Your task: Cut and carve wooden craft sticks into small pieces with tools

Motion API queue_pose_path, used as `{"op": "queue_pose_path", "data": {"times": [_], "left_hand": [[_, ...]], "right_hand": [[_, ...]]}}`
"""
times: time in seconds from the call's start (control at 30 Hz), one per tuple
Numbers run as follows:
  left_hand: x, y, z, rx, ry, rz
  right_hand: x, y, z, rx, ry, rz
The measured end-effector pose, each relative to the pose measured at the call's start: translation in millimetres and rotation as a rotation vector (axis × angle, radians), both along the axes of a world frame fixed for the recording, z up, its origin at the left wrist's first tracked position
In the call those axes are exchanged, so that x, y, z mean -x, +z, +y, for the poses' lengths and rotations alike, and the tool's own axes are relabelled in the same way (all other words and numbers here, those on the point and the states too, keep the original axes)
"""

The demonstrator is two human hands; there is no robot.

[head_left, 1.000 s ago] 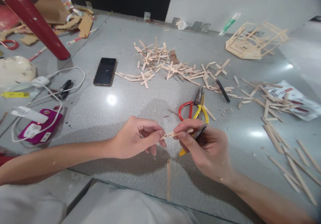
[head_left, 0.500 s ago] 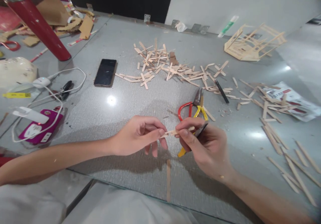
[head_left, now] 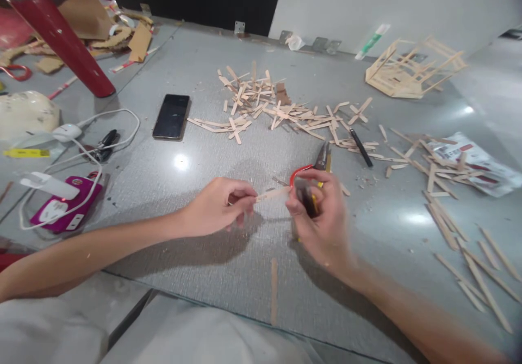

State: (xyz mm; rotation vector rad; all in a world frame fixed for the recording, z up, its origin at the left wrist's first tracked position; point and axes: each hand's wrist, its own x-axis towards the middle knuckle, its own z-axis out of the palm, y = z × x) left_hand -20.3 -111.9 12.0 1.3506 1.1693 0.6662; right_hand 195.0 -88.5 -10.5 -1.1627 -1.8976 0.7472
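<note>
My left hand (head_left: 222, 206) pinches one end of a thin wooden stick (head_left: 273, 193) above the grey table. At the stick's other end is my right hand (head_left: 324, 217), blurred by motion, its fingers curled around a dark-bladed cutter (head_left: 306, 196) with some yellow on it. Behind the right hand lie red-handled scissors (head_left: 300, 172), partly covered by the fingers. A single flat stick (head_left: 274, 292) rests near the table's front edge.
Small stick pieces (head_left: 281, 112) are heaped at mid-table, with longer sticks (head_left: 481, 277) at right. A phone (head_left: 172, 116), purple power strip (head_left: 67, 206) and white cable lie left. A stick frame (head_left: 408, 73) stands back right.
Both hands have moved up and slightly left. More of the stick shows between them, and the cutter has turned in my right hand.
</note>
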Motion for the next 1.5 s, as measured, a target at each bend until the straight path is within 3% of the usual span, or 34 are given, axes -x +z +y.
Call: {"op": "queue_pose_path", "data": {"times": [0.07, 0.17, 0.27, 0.37, 0.67, 1.1, 1.5], "left_hand": [[5.2, -7.7, 7.2, -0.004, -0.009, 0.081], [12.9, -20.9, 15.9, -0.022, -0.003, 0.114], [17.0, -28.8, 20.7, -0.065, -0.042, 0.143], [17.7, -29.4, 22.4, -0.095, -0.063, 0.163], [20.1, -27.2, 24.9, -0.085, -0.090, 0.108], [19.4, -30.6, 27.7, -0.041, -0.095, 0.106], [20.7, -32.3, 28.4, -0.076, -0.108, 0.109]], "right_hand": [[-2.7, -10.1, 2.9, -0.232, -0.016, -0.205], [-5.3, -19.8, 1.4, -0.502, 0.124, -0.605], [-3.4, -21.8, -2.9, -0.673, 0.247, -0.872], [1.2, -19.8, -4.6, -0.768, 0.276, -0.965], [2.4, -18.4, -2.6, -0.732, 0.331, -0.921], [5.7, -13.6, -7.2, -0.793, 0.294, -1.078], [7.2, -16.4, -5.6, -0.813, 0.273, -0.996]]}}
